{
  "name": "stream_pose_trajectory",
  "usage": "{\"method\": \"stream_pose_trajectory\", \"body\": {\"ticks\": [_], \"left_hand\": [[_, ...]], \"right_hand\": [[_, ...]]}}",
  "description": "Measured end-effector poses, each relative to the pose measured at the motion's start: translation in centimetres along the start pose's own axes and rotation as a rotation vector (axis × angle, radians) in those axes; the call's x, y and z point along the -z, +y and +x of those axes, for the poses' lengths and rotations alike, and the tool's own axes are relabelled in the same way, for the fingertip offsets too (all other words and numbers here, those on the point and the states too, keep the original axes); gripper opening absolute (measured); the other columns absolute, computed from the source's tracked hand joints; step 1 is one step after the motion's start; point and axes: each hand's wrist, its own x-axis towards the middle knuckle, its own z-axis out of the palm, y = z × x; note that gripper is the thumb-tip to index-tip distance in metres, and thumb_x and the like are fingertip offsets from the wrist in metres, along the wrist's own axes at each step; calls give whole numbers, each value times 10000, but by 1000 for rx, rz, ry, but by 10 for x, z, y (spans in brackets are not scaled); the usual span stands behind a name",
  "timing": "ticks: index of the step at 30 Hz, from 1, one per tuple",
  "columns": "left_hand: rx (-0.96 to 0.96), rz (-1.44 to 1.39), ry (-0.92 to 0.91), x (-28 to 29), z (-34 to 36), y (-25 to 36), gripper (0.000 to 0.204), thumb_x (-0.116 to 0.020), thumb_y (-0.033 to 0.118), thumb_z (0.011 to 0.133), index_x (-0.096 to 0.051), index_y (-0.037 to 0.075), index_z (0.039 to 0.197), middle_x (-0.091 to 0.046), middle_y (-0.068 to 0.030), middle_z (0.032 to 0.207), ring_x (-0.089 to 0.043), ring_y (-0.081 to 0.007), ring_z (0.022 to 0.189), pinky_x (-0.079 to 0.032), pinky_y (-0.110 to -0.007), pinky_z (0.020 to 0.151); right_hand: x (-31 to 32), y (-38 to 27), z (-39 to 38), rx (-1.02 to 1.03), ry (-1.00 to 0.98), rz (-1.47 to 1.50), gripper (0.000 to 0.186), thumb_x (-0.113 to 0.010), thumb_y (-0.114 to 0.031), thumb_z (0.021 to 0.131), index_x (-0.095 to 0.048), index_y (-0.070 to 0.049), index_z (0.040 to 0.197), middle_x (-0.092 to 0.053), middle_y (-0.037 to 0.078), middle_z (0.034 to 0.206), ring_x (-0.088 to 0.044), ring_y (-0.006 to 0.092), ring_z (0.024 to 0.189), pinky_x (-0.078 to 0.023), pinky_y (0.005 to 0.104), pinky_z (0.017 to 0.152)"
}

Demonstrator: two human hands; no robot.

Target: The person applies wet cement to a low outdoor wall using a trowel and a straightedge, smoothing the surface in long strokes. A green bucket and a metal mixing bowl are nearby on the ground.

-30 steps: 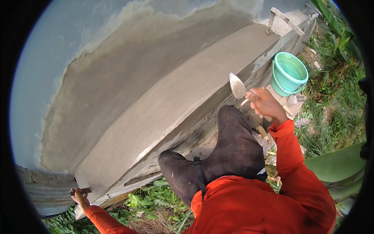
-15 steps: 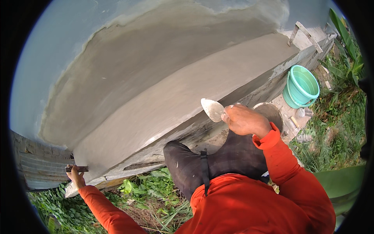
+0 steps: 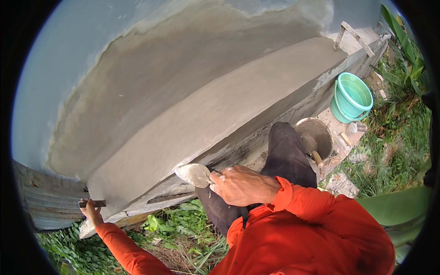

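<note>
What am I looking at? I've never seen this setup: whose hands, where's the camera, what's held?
No machine here: these are a person's bare hands, in orange-red sleeves. The view comes from a wide fisheye camera on the person's head, looking down, so straight edges bend near the rim. The right hand holds a trowel with pale material on its blade; whether it touches the ledge, I can't tell. The left hand holds a small dark block at the ledge's left end. A small frame stands near the other end. Below, toward the right, are a green bucket and a grey one.
</note>
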Motion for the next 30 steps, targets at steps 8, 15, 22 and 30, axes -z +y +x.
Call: {"method": "stream_pose_trajectory", "body": {"ticks": [8,15,22,30], "left_hand": [[59,-13,6,2,6,2,478,-662,58,783,-601,223,1227,-579,21,961,-560,-237,998,-337,-868,991],[78,20,-6,-3,-8,15,521,-651,42,785,-557,243,1257,-598,37,988,-553,-183,962,-435,-762,898],[72,43,-19,-10,-20,24,342,-625,47,768,-576,230,1053,-568,33,945,-535,-177,921,-460,-683,855],[37,72,-26,-16,-34,32,263,-610,74,758,-545,212,974,-543,4,918,-535,-181,861,-512,-419,583]], "right_hand": [[-44,113,-44,-109,375,150,196,-609,-183,1071,-595,-9,1159,-693,198,1023,-693,457,899,-568,529,772],[-78,151,-28,-93,505,219,227,-610,-163,1064,-592,-2,1222,-678,221,1089,-681,477,969,-569,530,811],[-69,179,-41,-148,581,230,265,-563,-219,1100,-588,5,1239,-676,237,1111,-673,507,985,-566,547,829],[-37,220,-69,-197,723,211,272,-583,-213,1103,-600,27,1230,-692,254,1104,-674,517,979,-558,538,832]]}}
